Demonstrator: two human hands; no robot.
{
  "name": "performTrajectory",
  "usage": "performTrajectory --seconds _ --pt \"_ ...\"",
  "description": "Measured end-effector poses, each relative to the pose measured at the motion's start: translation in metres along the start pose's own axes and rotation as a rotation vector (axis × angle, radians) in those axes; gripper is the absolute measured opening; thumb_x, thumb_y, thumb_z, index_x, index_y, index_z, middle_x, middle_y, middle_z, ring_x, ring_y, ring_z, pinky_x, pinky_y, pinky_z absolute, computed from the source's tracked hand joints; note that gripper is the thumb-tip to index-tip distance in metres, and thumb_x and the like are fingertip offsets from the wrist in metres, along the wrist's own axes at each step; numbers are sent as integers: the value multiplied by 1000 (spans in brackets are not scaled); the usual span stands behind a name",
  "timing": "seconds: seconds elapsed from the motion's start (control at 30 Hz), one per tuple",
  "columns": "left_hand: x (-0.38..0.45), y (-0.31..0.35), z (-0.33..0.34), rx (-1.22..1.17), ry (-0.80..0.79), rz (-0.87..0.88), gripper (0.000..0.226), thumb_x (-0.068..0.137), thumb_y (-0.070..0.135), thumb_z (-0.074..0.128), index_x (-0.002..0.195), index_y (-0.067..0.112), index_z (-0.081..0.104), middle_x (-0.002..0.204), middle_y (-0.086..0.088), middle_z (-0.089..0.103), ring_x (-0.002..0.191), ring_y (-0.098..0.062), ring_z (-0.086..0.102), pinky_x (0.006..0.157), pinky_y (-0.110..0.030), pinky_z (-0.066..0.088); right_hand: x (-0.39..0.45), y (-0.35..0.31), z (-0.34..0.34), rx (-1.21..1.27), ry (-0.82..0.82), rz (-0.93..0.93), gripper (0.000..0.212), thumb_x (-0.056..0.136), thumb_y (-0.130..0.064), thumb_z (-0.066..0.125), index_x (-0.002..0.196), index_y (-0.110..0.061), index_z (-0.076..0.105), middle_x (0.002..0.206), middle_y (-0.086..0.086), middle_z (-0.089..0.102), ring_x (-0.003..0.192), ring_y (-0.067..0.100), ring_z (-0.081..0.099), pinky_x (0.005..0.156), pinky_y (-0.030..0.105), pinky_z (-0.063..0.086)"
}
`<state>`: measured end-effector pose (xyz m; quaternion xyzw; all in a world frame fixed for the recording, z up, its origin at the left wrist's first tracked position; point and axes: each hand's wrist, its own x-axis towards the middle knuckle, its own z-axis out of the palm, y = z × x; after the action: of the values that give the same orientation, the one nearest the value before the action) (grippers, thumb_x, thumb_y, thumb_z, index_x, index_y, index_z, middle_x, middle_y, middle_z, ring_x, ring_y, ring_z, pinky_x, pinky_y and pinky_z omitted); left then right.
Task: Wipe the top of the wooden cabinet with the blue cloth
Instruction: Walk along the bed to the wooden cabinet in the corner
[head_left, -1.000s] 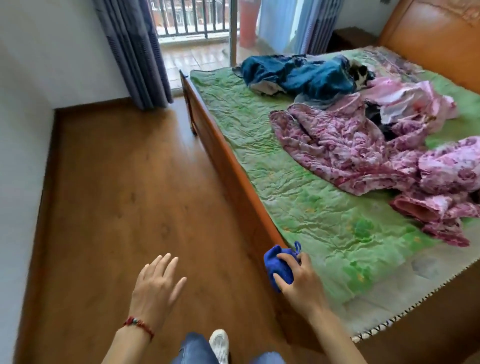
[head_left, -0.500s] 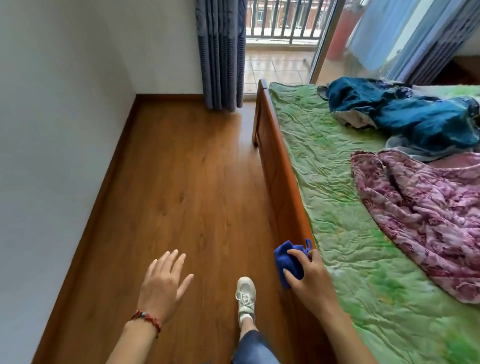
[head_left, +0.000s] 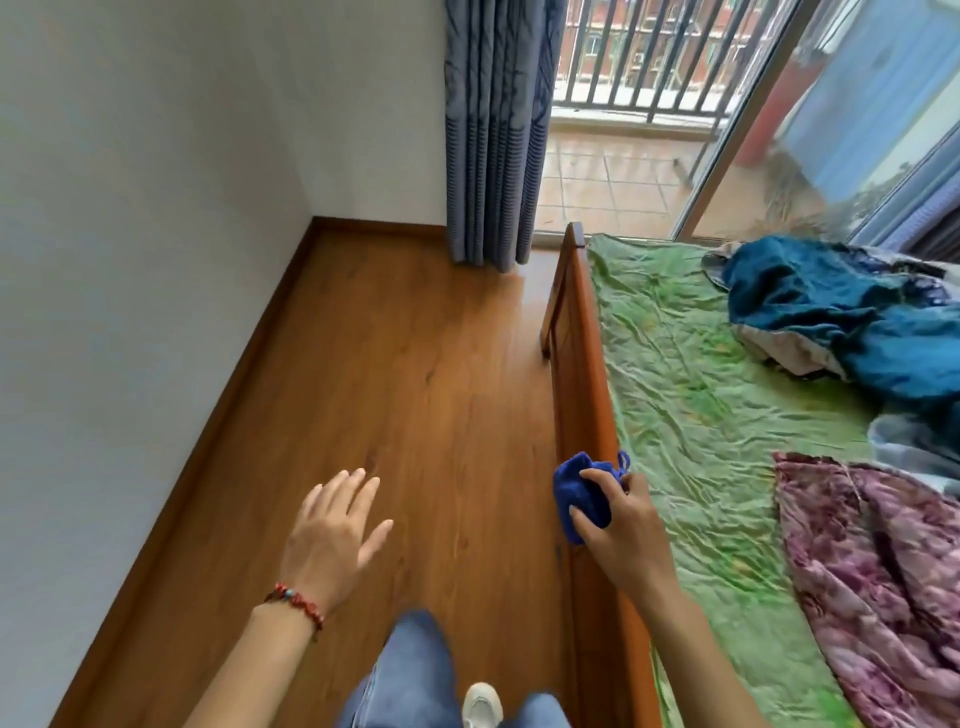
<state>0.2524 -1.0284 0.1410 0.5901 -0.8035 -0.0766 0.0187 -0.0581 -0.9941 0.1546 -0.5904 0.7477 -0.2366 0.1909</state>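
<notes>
Step in hand: carrying, by my reading; the bunched blue terry cloth (head_left: 581, 493) is gripped but no wiping has begun, since no wooden cabinet shows in the head view.
Right hand (head_left: 621, 525): at 5 o'clock of the frame, fingers curled round the cloth, holding it just over the orange-brown wooden bed rail (head_left: 584, 364); whether cloth and rail touch, I cannot tell.
Left hand (head_left: 332, 530): at 7 o'clock, fingers spread and straight, holding nothing, above the brown wooden plank floor (head_left: 389, 364).
Next move: probably to find the cabinet and bring the cloth flat onto its top; the cloth would need opening out from its wad.
Around: green quilted bed cover (head_left: 691, 395) at 3 o'clock, with a crumpled teal garment (head_left: 831, 317) and a purple floral blanket (head_left: 883, 561) on it; grey-blue pleated curtain (head_left: 493, 130) at 12 o'clock; white wall (head_left: 130, 234) at 9 o'clock.
In the way: the bed rail runs close on the right, leaving a floor passage between it and the wall.
</notes>
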Motion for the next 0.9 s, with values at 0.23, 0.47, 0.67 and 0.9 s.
performTrajectory --seconds 0.23,0.47,0.67,0.9 --pt "169 -28 -7 2 61 28 77 96 51 8 105 1 67 107 -17 66 99 -33 63 82 -48 49 170 -5 14 14 15 -9 43 73 -18 70 113 -19 57 99 8 45 76 28 55 67 31 45" --pt "346 -71 -37 33 100 68 76 96 50 9 106 2 67 107 -16 66 99 -32 63 82 -49 48 339 -35 23 23 39 17 43 74 -19 70 115 -19 56 97 3 42 79 23 51 68 29 40" --pt "481 -88 -57 54 112 94 57 84 44 34 105 2 68 106 -16 66 98 -33 64 80 -49 49 466 -49 22 32 52 41 43 73 -16 71 113 -17 58 97 10 46 81 30 55 70 35 45" --pt "634 -78 -59 32 121 100 48 78 38 54 106 2 67 107 -17 66 99 -34 63 80 -50 49 613 -35 15 10 73 55 42 73 -16 70 113 -16 57 98 13 49 79 33 55 68 34 44"
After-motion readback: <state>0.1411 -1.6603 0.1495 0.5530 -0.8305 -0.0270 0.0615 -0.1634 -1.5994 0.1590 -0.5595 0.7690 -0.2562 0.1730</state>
